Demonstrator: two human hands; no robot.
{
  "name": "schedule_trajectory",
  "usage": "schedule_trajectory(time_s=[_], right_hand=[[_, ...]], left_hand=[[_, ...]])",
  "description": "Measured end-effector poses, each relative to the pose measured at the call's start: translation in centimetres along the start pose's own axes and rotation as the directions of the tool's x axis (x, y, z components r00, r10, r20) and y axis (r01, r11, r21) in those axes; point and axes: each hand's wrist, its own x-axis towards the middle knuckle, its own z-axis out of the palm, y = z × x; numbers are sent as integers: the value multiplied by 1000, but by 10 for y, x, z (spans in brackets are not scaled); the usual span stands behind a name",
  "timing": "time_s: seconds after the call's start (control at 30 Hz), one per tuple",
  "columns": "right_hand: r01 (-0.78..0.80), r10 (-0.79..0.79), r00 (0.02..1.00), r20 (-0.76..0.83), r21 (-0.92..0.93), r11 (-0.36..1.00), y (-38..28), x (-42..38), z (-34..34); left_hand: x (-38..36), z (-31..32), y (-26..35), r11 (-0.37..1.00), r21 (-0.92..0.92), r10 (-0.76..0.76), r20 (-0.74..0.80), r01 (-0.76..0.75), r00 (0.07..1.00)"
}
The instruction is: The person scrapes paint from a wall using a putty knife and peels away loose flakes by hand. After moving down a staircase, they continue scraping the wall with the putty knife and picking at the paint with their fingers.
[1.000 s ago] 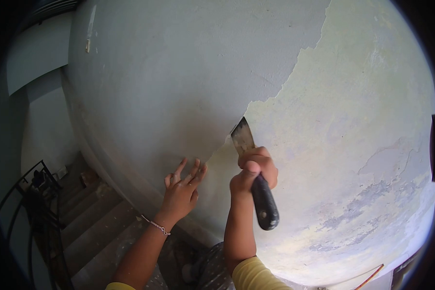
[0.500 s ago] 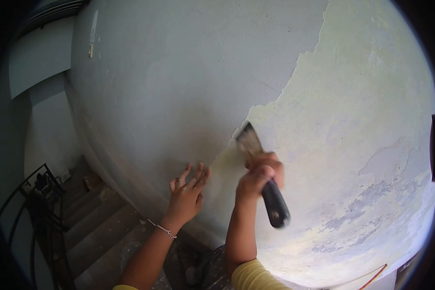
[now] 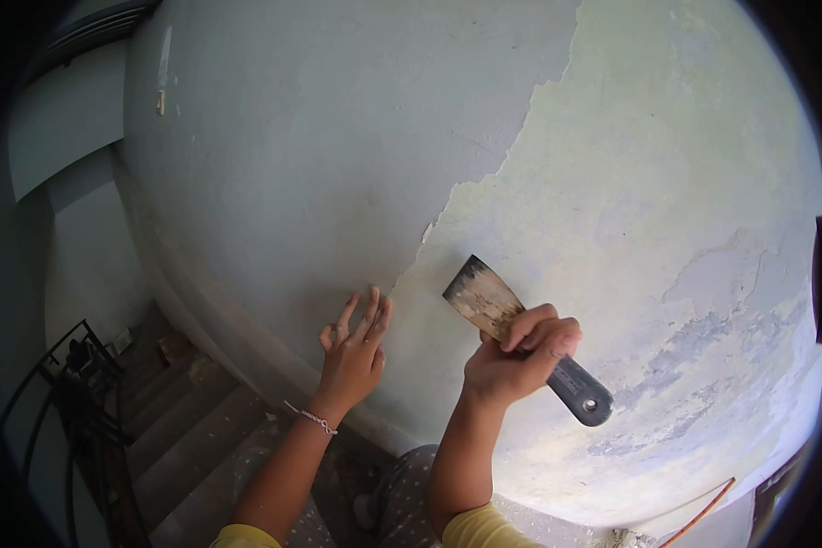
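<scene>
At the far left, a dark metal railing [image 3: 38, 370] ran beside the concrete stairs [image 3: 187, 425]. The left hand [image 3: 349, 370], a thin bracelet [image 3: 320, 422] around its wrist, reached up with its fingers apart and slightly bent, the tips at the wall [image 3: 283, 155] near the lower end of the ragged paint edge [image 3: 511, 151]. To its right, the putty knife [image 3: 484, 297] lay slantwise in the right hand [image 3: 521, 358], whose fingers were clamped around it where blade met handle. The stained blade pointed up and left, below the paint edge; whether it touched the wall could not be told. The black handle stuck out down and right. An orange rod [image 3: 700, 511] slanted at the lower right.
</scene>
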Motion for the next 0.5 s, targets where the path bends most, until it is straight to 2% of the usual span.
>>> schedule_trajectory(time_s=[0.07,0.13,0.17,0.2,0.27,0.3,0.33,0.4,0.43,0.5], right_hand=[[18,-17,996,-85,21,1000,-12,1,-5],[76,-68,996,-63,140,987,-25,9,-21],[116,-118,993,7,98,988,-28,14,-21],[119,-120,993,8,101,988,-32,18,-22],[-39,33,996,84,77,996,-43,26,-22],[12,-10,999,39,-59,998,-44,29,-20],[12,-10,999,32,-59,998,-50,28,-17],[147,-188,975,-121,-290,946,-60,28,-9],[153,-154,988,10,-200,968,-62,24,-25],[129,-125,991,38,-131,983,-48,22,-36]], left_hand=[[6,-8,7,999,-30,12,-79,-14,997],[8,-2,24,999,-37,5,-101,-9,995],[9,-3,29,998,-56,-11,-129,4,992],[11,-4,33,998,-55,-10,-132,3,991],[14,-7,43,996,-86,-51,-197,34,979],[15,-7,47,996,-85,-47,-191,31,980],[17,-6,48,995,-89,-67,-244,47,968],[22,-7,52,994,-88,-82,-307,57,948],[24,-9,53,989,-124,-116,-337,78,935],[33,-15,54,984,-153,-147,-371,96,917]])
